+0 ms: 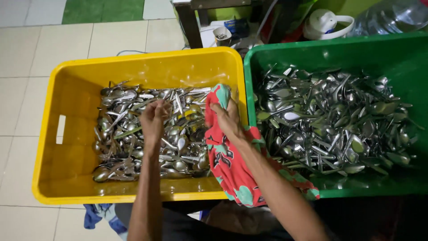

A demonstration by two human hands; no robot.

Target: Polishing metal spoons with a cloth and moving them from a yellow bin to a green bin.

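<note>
My left hand [154,119] reaches down into a yellow plastic crate [67,147] and closes its fingers on spoons in a pile of metal spoons [133,134]. Over the inner right rim of that crate, my right hand [228,118] grips a red cloth with green patterns [232,172]; the cloth drapes down over my forearm and the crate edge. A green crate [276,53] to the right holds a larger heap of shiny spoons [330,120]. Whether a spoon is wrapped inside the cloth is hidden.
Pale floor tiles [26,89] lie to the left and behind. A dark table leg [191,24], a small cup [222,35], a white lidded jug [323,22] and a clear water bottle [392,15] stand behind the crates. A blue rag [100,216] lies by my knees.
</note>
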